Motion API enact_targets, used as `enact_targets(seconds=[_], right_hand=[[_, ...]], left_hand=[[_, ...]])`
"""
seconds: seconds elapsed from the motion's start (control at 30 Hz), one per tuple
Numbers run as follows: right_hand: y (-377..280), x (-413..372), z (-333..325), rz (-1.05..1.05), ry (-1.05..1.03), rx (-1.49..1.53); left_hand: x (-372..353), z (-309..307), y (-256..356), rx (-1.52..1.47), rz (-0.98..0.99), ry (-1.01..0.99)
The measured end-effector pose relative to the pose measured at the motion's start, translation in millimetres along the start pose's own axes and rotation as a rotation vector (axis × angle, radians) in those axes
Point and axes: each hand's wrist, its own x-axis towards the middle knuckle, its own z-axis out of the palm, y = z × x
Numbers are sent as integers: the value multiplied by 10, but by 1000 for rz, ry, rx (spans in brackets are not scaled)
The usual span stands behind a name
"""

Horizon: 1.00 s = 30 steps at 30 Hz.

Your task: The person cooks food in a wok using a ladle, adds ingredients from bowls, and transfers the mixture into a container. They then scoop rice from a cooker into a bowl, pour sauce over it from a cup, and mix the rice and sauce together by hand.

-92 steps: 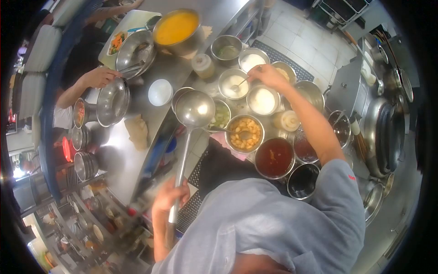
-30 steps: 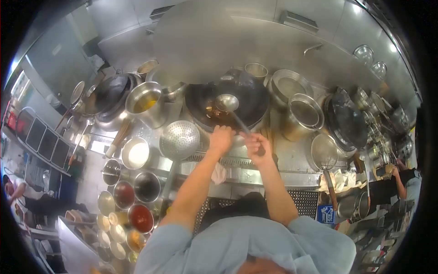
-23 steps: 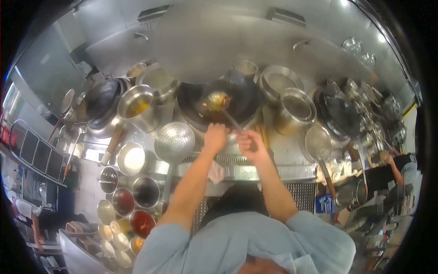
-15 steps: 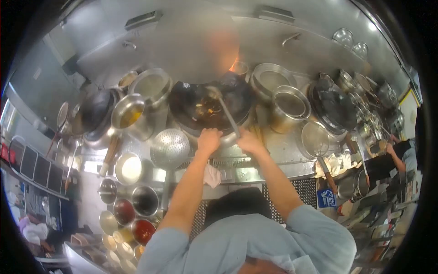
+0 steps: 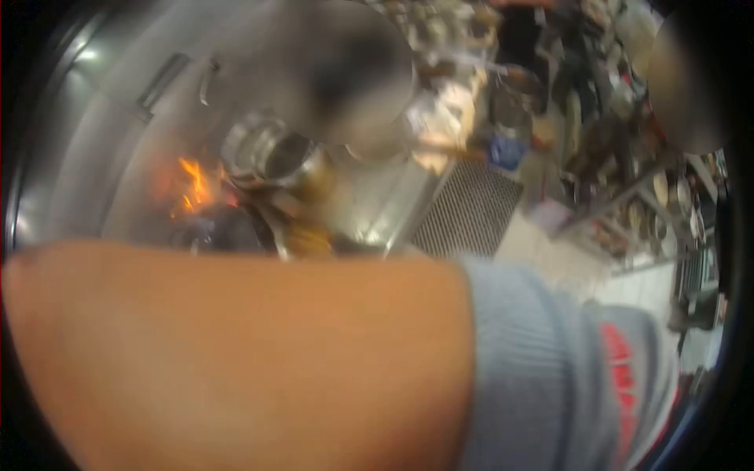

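Observation:
A bare arm (image 5: 236, 353) crosses the lower half of the view, very close to the camera. It runs into a grey-blue sleeve (image 5: 526, 353) at the right, which bears red lettering. Neither of my hands can be seen, so what they hold or touch is hidden. Above the arm, part of a dark wok (image 5: 224, 233) shows, and orange flames (image 5: 194, 187) rise beside it. Most of the wok and its contents are covered by the arm. The ladle is out of sight.
Metal pots (image 5: 289, 161) stand by the wok on the steel counter (image 5: 381, 200). A perforated dark mat (image 5: 470, 210) lies beyond the counter's edge. Toward the right is a shelf rack (image 5: 628, 204) with several items. The upper part is blurred.
The view has turned and tilted sharply. An arm now fills the lower half, and both hands, seen earlier at the wok with a ladle handle at the right one, have left the view.

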Motion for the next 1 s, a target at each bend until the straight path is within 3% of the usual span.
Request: enact_targets(seconds=[0.13, 0.33, 0.5, 0.53, 0.57, 0.6, 0.63, 0.7, 0.73, 0.8, 0.83, 0.9, 0.97, 1.0], right_hand=[[-230, 150, 173, 31, -87, -65], [-202, 445, 341, 107, -77, -46], [76, 696, 653, 297, -217, -4], [266, 592, 984, 395, -279, 13], [651, 136, 1817, 383, -107, 47], [604, -353, 2108, 580, -372, 66], [311, -732, 2064, 789, -453, 146], [131, -1208, 2412, 895, -459, 150], [45, -1445, 2589, 947, -461, 152], [191, -1651, 2844, 1053, -208, 519], [147, -1717, 2878, 1067, -140, 565], [77, -1794, 2921, 1073, 3, 657], [389, -1673, 2889, 926, -23, 552], [561, -1549, 2797, 905, -67, 506]], left_hand=[[-130, -95, 67, -125, 27, -15], [-394, -383, -70, -309, 26, -276], [-1212, -217, -278, -359, -125, -597], [-1511, -148, -338, -353, -186, -675], [-1805, -78, -396, -341, -246, -754], [-2092, 12, -432, -317, -298, -806], [-2406, 161, -441, -296, -330, -863], [-3147, 420, -505, -242, -562, -936], [-3477, 551, -460, -303, -579, -868], [-3650, 555, -494, -356, -583, -758], [-3651, 509, -461, -356, -578, -717], [-3099, 159, -271, -252, -545, -679], [-2564, 218, -372, -208, -499, -496], [-2085, 79, -297, -252, -465, -311]])
